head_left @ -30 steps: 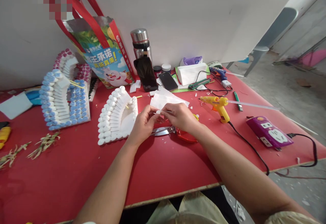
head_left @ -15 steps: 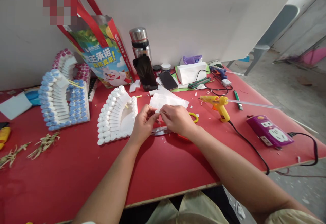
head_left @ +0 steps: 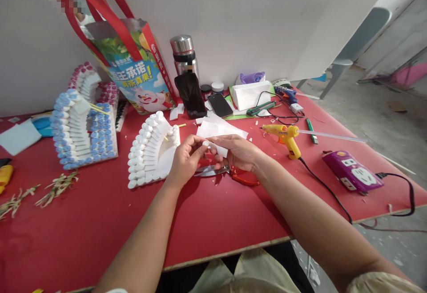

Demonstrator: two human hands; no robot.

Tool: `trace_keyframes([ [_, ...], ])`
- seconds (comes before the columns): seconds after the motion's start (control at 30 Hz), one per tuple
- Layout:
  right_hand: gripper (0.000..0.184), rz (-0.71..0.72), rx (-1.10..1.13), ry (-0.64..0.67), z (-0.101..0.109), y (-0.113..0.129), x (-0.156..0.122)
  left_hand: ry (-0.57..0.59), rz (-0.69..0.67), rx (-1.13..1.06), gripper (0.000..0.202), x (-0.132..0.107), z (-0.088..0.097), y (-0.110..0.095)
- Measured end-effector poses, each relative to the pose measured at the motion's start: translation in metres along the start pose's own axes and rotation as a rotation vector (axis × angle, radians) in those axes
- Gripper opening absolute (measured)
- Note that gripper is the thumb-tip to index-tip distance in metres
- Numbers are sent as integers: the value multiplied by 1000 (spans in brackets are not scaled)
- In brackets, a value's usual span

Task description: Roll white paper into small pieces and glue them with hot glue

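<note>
Between my hands is a small white paper strip, its left end curled into a little roll. My left hand pinches the rolled end between thumb and fingers. The fingers of my right hand hold the strip's flat part from behind and above. Scissors with an orange handle lie on the table beneath both hands, partly covered. Just left of my left hand stands a white fan-shaped model built of rolled white pieces. White paper sheets lie behind my hands.
A yellow glue gun and a purple power strip with cords lie to the right. Behind are a phone, a steel flask and a shopping bag. A blue-and-white model stands left.
My right hand has turned and opened out somewhat, so the strip's flat length now shows. More of the scissors' orange handle is visible. My left hand stays nearly in place.
</note>
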State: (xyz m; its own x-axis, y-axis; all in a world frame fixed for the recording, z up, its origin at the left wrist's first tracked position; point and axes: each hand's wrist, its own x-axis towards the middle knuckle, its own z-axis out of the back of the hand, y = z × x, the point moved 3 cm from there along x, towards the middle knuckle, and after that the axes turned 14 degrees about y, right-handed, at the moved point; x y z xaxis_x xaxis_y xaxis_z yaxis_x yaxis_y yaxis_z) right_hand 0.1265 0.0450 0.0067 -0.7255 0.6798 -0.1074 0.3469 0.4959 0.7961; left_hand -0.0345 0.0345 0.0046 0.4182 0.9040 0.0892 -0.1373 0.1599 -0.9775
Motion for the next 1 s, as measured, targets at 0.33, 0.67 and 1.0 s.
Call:
trace_keyframes([
  [0.33, 35, 70, -364, -76, 2, 3, 1, -35, 11, -77, 22, 1, 0, 3],
  [0.67, 15, 191, -1205, -511, -5, 6, -3, -108, -14, -196, 21, 3, -6, 10],
  [1.0, 15, 378, -1469, -446, -16, 0, -3, -220, -89, -95, 21, 1, -9, 13],
])
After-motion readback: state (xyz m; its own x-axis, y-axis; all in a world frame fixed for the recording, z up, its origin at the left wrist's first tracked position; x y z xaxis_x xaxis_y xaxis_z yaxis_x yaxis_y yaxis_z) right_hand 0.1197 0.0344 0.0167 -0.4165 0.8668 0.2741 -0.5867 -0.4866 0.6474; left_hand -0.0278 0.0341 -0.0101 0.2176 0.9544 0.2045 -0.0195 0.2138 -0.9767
